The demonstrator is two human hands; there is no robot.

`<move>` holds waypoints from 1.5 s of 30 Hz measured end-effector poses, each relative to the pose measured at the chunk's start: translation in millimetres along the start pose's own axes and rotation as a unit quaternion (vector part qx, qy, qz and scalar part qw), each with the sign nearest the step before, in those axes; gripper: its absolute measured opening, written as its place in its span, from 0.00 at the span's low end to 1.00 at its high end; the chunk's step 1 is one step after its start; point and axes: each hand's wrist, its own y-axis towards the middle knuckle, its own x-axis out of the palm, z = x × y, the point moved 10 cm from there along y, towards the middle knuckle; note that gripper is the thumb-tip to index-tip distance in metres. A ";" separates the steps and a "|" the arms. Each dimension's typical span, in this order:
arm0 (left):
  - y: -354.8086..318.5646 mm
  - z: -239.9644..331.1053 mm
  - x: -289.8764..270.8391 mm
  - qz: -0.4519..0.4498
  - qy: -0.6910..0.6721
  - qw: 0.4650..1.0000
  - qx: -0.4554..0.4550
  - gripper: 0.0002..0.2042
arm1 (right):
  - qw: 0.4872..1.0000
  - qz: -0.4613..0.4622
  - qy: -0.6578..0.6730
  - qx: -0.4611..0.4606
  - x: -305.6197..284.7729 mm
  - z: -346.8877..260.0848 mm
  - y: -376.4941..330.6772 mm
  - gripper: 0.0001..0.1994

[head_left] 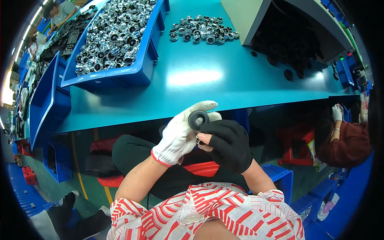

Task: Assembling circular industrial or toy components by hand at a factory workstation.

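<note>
A black ring [198, 119] sits pinched in the grip of the white-gloved left hand [180, 138], with the black-gloved right hand [228, 144] closed just beside it, near the teal counter [200, 84], where the far-left blue bin [132, 74] holds shiny metal parts [114, 34].
</note>
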 end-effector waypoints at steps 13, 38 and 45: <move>-3.6 12.7 -14.6 0.057 0.087 0.990 0.098 0.19 | 0.991 0.032 0.058 0.112 -5.6 27.0 -9.7 0.20; -4.2 -9.5 -13.0 0.047 0.099 0.994 0.027 0.22 | 0.966 0.056 0.123 0.222 -7.6 61.9 -27.7 0.18; -12.7 1.9 -7.6 0.070 0.225 0.970 0.068 0.25 | 0.967 0.034 0.133 0.216 -0.1 60.3 -27.0 0.17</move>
